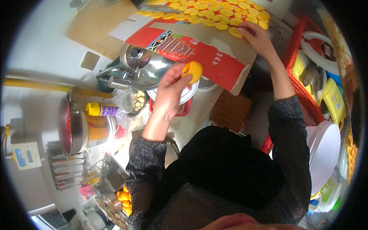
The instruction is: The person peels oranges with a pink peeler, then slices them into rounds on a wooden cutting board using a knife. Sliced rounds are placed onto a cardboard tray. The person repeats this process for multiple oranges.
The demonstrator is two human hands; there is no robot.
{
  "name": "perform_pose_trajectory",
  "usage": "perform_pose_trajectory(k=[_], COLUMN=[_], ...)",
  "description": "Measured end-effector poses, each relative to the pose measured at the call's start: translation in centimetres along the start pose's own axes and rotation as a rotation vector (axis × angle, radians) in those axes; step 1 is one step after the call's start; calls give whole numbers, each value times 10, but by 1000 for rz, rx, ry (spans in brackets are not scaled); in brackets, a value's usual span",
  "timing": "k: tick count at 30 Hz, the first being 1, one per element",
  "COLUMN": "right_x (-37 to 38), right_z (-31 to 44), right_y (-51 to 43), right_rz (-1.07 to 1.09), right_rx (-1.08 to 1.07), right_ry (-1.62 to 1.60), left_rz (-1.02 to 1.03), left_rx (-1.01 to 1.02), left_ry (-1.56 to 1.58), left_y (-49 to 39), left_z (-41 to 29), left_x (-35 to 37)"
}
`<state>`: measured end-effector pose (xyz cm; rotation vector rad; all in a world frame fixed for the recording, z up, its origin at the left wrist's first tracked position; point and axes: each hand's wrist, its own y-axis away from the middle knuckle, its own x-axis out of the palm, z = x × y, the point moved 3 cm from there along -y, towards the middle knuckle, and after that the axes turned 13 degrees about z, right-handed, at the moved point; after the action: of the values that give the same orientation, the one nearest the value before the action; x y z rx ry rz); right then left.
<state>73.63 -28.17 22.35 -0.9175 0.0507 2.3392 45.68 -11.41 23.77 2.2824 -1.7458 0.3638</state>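
My left hand (172, 82) holds several thin yellow discs (194, 72), perhaps dough rounds or slices, bunched between thumb and fingers. It hangs above a white-rimmed basin at the counter. Farther off, my right hand (256, 38) has its fingertips at the edge of one yellow disc (235, 32) on a flattened cardboard sheet (198, 54). The sheet is red-printed and torn in places. Rows of similar flat yellow discs (207, 13) cover its far part, lying close together, some touching or overlapping.
Left of the cardboard are a chrome faucet (119, 82) and a steel pot lid (155, 69). A bowl of pale pieces (139, 100) stands beside a yellow-capped can (102, 109). A red crate (304, 86) of containers stands at right, near a white tub (325, 155).
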Motion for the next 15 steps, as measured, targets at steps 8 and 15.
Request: perform_pose_trajectory(k=[8,15], right_x=[64,67], right_z=[101,109], right_y=[-19,-52], right_rz=[411,564], right_rx=[-255,-151], right_ry=[-310,-407], left_rz=[63,-18], left_rx=[81,101], left_ry=[-194,-226], left_y=[-56,-70], left_z=[-13,-19], left_x=[8,-11])
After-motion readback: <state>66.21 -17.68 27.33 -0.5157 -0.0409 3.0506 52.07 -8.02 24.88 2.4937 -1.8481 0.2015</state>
